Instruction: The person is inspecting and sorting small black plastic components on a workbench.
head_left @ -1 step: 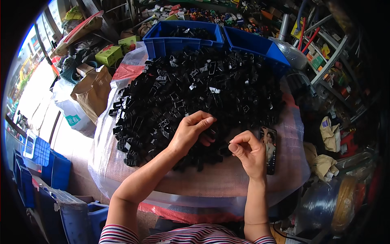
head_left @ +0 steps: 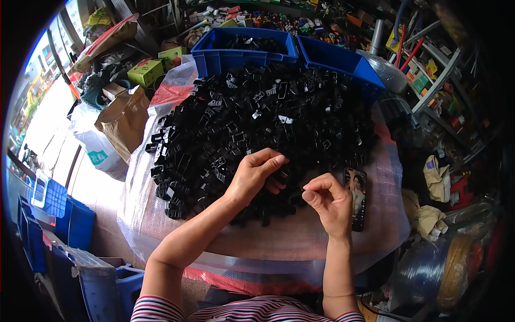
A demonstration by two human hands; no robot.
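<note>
A broad heap of small black plastic parts (head_left: 225, 123) covers most of the table in front of me. My left hand (head_left: 251, 176) is over the near edge of the heap, its thumb and fingers curled round a black part that blends into the pile behind it. To its right, my right hand (head_left: 331, 203) is raised above the table covering, thumb and index finger pinched together. Whatever small thing may be between those fingertips is too small to make out. A phone (head_left: 358, 208) with its screen lit lies just right of my right hand.
Two blue bins (head_left: 247, 56) stand behind the heap, the left one containing black parts. Translucent sheeting (head_left: 155, 236) covers the table. A brown paper bag (head_left: 126, 121) and blue crates (head_left: 75, 225) are on the left; a wrapped spool (head_left: 429, 271) and a cluttered rack (head_left: 437, 80) are on the right.
The whole view has shifted very slightly. Both hands keep the same pose, and nothing has been picked up or let go.
</note>
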